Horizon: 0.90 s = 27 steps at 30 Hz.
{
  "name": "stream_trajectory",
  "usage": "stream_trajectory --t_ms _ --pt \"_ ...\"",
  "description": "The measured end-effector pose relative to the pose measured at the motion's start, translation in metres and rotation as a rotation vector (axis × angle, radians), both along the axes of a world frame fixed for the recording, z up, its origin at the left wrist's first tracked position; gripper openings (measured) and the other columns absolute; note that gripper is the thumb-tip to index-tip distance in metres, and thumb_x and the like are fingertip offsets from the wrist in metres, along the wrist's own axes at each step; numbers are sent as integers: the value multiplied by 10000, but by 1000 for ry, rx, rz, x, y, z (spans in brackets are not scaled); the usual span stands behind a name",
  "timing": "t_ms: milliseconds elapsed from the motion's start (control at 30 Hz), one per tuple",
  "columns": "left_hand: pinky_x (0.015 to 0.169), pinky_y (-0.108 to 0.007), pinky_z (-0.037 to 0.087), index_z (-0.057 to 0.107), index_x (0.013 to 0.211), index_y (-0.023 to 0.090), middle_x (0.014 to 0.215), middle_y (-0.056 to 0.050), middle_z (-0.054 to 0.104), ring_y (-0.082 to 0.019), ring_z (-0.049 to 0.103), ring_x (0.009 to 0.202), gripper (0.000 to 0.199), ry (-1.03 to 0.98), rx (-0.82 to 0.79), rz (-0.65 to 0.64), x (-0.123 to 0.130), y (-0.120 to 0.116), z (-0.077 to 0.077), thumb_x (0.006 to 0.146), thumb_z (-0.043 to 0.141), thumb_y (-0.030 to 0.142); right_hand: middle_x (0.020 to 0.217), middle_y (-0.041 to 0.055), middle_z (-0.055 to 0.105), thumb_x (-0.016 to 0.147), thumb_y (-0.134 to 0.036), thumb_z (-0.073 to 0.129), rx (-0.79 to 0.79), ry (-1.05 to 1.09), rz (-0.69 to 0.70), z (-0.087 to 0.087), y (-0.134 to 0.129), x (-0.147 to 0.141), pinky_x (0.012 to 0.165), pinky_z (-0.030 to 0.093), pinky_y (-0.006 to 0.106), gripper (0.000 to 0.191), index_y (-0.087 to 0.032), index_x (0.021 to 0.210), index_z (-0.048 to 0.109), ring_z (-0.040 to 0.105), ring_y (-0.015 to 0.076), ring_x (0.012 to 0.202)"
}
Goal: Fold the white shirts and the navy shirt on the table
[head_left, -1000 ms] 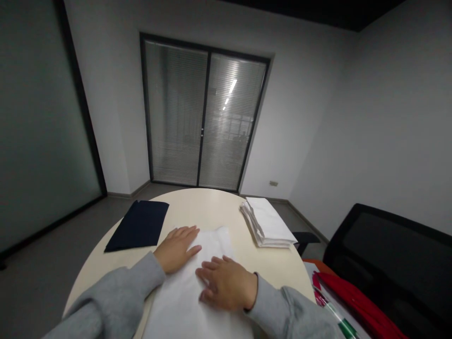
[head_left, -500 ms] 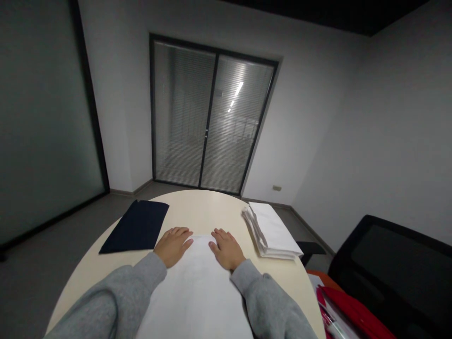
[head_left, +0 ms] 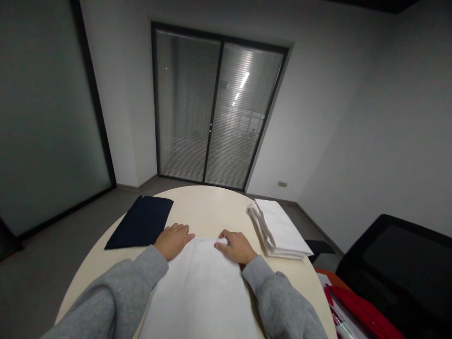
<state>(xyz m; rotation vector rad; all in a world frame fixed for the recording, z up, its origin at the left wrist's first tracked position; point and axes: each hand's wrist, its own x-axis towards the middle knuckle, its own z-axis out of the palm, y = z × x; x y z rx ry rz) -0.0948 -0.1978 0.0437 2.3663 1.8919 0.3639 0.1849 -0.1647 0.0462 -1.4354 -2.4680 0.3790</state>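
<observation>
A long white cloth [head_left: 199, 292] lies flat on the table, running from its far edge toward me and out of the bottom of the view. My right hand [head_left: 237, 247] pinches the cloth's far right corner, with a small bunch of fabric showing between thumb and fingers. At the far left corner is my left hand [head_left: 174, 241], its fingers curled down at the edge and the thumb against the cloth; its fingertips are partly hidden. Beside the left hand lies a folded navy cloth [head_left: 141, 223]. To the right of my right hand sits a stack of folded white cloth [head_left: 280, 228].
The round cream table [head_left: 205, 202] carries all the cloths. At the right stands a black mesh chair [head_left: 399, 263], with a red item [head_left: 363, 306] and papers in front of it. Beyond the table are a glass door with blinds [head_left: 212, 113] and white walls.
My right hand has gone from lying flat to pinching the white cloth's corner. The left fingers have curled at the other corner. The view has shifted slightly.
</observation>
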Motion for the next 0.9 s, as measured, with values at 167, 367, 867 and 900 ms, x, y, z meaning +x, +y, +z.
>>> stream_trajectory --t_ms 167,367,867,900 --pt "958 -385 455 711 980 206 1055 -122 726 -292 648 1095 470 -169 -48 -90 -14 1 1 1003 417 571 961 29 737 890 -485 665 -54 208 180 -4 3 12 864 441 320 273 -227 960 722 660 208 909" --pt "934 -362 471 743 1029 176 1078 -136 724 -307 672 1032 491 -307 -99 -130 -30 11 4 869 602 617 705 -57 552 922 -516 591 -38 411 86 -3 2 25 692 390 268 301 -219 960 623 502 157 704" --pt "929 -405 581 642 1260 136 1159 -181 762 -305 749 1027 759 -1548 -725 -173 -4 -4 14 614 981 349 731 -20 582 872 -573 664 241 647 -188 25 5 15 667 389 297 343 -239 915 602 505 191 677" --pt "932 -416 582 662 1238 123 1143 -189 769 -316 754 1020 743 -1529 -780 -185 -3 -5 10 603 984 338 744 -14 593 846 -576 686 239 674 -229 25 8 17 679 404 305 352 -238 910 609 518 198 696"
